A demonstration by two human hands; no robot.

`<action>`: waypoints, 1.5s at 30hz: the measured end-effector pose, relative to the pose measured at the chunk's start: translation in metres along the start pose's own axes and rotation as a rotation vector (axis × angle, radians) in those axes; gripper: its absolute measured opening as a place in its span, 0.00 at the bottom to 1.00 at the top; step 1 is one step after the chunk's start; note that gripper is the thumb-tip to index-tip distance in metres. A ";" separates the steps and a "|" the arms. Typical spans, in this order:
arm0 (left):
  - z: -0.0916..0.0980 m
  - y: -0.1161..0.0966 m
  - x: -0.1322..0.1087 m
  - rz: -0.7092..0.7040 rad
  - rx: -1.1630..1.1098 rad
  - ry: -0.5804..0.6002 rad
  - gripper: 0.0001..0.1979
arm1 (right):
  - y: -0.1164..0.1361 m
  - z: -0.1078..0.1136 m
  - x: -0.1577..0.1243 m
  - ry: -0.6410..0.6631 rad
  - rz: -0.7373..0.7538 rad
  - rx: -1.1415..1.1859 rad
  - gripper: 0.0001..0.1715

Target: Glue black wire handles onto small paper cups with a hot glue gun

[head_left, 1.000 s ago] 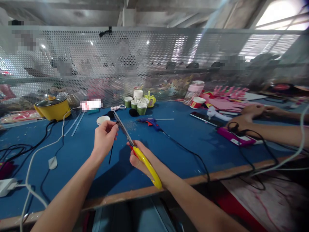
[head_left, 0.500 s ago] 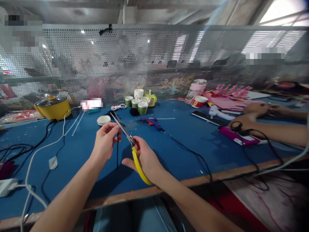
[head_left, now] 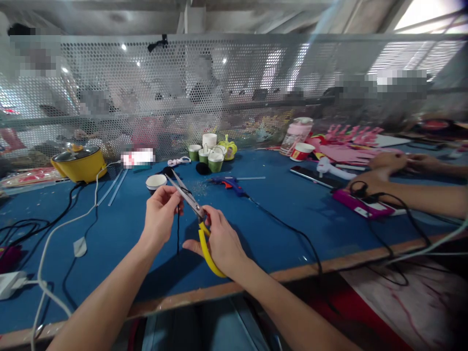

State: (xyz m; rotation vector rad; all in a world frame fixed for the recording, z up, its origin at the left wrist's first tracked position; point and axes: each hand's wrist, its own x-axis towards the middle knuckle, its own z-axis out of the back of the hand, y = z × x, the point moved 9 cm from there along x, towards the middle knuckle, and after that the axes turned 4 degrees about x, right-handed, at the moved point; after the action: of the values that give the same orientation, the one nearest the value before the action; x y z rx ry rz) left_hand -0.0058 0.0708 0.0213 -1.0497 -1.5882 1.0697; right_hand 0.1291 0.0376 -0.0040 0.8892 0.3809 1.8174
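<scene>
My left hand (head_left: 161,212) pinches a thin black cord (head_left: 178,231), whose end hangs down over the blue table. In my right hand (head_left: 223,239) is a pair of scissors (head_left: 204,246) with yellow handles. Their metal blades point up and left, lie beside my left fingertips and look slightly parted. A dark strand crosses the blades; whether it lies between them I cannot tell. Just beyond my left hand stands a small white-rimmed cup (head_left: 156,182). A blue glue gun (head_left: 230,184) lies beyond my right hand, with a clear glue stick in its back.
Small green-and-white cups (head_left: 216,161) and a black ball (head_left: 202,168) stand at the back. A yellow pot (head_left: 81,163) is at left. To the right are a phone (head_left: 314,177), a purple power strip (head_left: 360,204) and another person's hands (head_left: 380,170). Cords trail across the table (head_left: 270,243).
The scissor blades have parted a little and the yellow handles have shifted slightly left. My left hand keeps its pinch on the cord.
</scene>
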 end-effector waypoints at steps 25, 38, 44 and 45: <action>0.001 0.004 0.002 -0.001 -0.014 0.007 0.08 | -0.016 0.008 0.012 -0.018 -0.108 0.173 0.21; -0.012 0.006 0.000 -0.037 0.259 0.155 0.06 | -0.071 0.019 0.042 0.447 -0.169 -0.601 0.24; -0.018 0.008 -0.003 -0.075 0.349 0.223 0.06 | -0.011 0.025 0.061 0.287 0.039 0.027 0.15; -0.019 0.008 -0.003 -0.080 0.364 0.230 0.06 | -0.004 0.022 0.063 0.282 0.046 0.188 0.13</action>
State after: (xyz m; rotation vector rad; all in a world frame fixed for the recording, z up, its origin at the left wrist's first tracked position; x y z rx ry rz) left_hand 0.0139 0.0733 0.0165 -0.8222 -1.1871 1.0906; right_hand 0.1354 0.0925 0.0327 0.7736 0.7249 1.9784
